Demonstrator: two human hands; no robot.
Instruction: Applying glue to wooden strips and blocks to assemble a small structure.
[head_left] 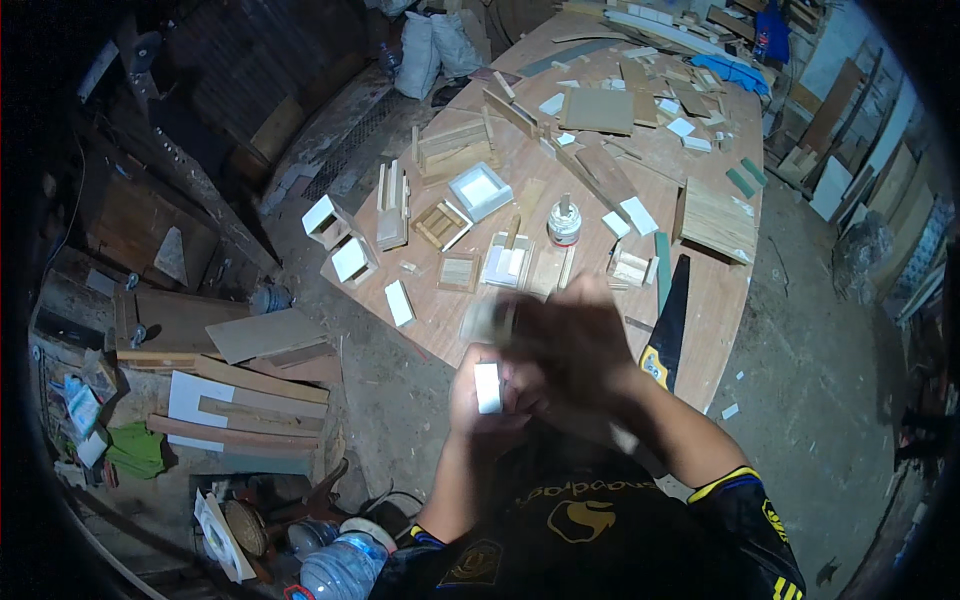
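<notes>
The left hand is clamped around a small white block, held upright in front of the body, near the table's front edge. The right hand is raised just above and beside it, too blurred to tell whether its fingers are apart or together; a pale smear at its fingertips may be something held. Beyond the hands, on the table, lies the saw, its black blade pointing away. As far as can be judged, the work is partway: several boxes and frames look joined, while the block is still in hand and many offcuts lie loose farther back. Of the containers, the nearest is a white tub, with a stick standing in it and pale stuff about its mouth; what it holds cannot be told for sure. To its left, a white tray shows its bare pale floor, and just beside it a wooden frame is divided by slats. A white box stands at the table's left corner, a larger wooden box near the right edge. On the floor, a clear blue jug stands at lower left; its contents are unclear.
</notes>
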